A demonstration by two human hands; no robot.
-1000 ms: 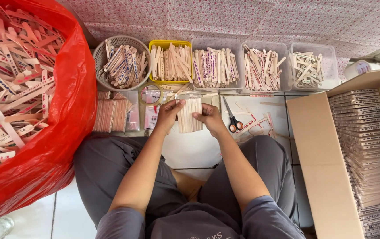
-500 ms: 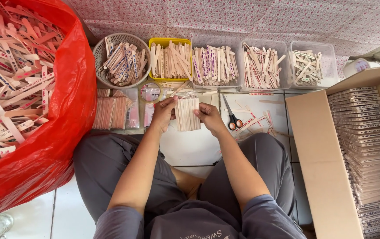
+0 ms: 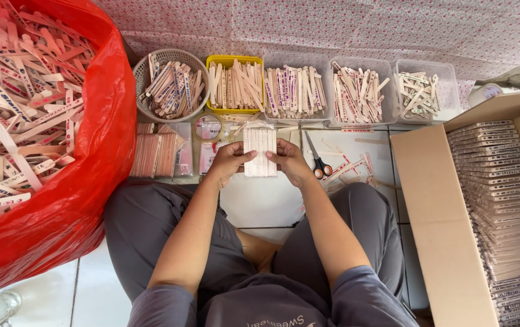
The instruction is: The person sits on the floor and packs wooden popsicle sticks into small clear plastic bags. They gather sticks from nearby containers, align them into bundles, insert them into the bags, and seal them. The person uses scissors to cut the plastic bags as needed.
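Between both hands I hold a flat bundle of pale wooden sticks (image 3: pixel 260 151), standing upright over the floor in front of my crossed legs. My left hand (image 3: pixel 228 162) grips its left side with the thumb lying across the front. My right hand (image 3: pixel 290 161) grips the right side. A bit of clear plastic wrap shows at the bundle's top. Orange-handled scissors (image 3: pixel 317 159) lie just right of my right hand.
A big red bag (image 3: pixel 84 188) of printed sticks fills the left. Behind my hands stands a row: a round grey basket (image 3: pixel 143 68), a yellow tub (image 3: pixel 234 60) and three clear tubs, all with sticks. An open cardboard box (image 3: pixel 435 212) with stacked bundles sits at the right. Pink wrapped bundles (image 3: pixel 154 154) lie left.
Both hands have kept hold of the stick bundle and raised it slightly, squaring it upright. The surroundings have not moved.
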